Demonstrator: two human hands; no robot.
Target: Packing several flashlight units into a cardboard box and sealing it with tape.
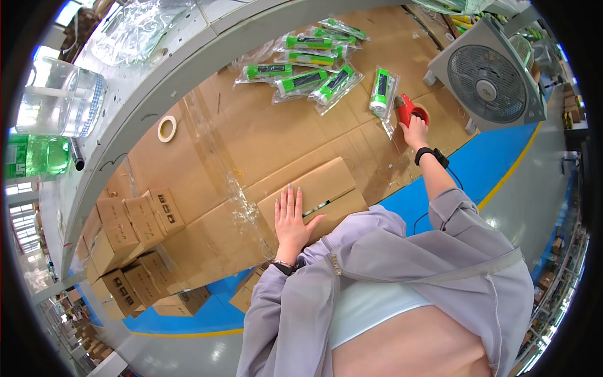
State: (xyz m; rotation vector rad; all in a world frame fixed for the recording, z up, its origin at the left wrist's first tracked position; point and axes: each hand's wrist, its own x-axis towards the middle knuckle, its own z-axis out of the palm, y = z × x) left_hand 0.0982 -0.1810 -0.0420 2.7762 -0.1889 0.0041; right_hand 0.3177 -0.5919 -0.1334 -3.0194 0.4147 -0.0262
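My left hand point(291, 221) lies flat, fingers stretched out, on a brown cardboard box point(328, 182) at the table's near edge. A narrow gap between the box's top flaps shows something dark and green inside. At the right, my right hand point(414, 134) is closed around a red tape dispenser point(406, 108) resting on or just above the cardboard-covered table. Close to its left lies a green and white cylinder in a clear plastic bag point(380, 91). Several more bagged green cylinders point(301, 81) are heaped farther left.
A roll of tape point(167, 129) lies on the cardboard tabletop point(207, 163). Small cardboard boxes point(143, 223) are stacked at the left. A grey box fan point(485, 85) stands at the far right. Along the back left runs a raised grey ledge point(182, 56) with a clear plastic jug point(59, 97).
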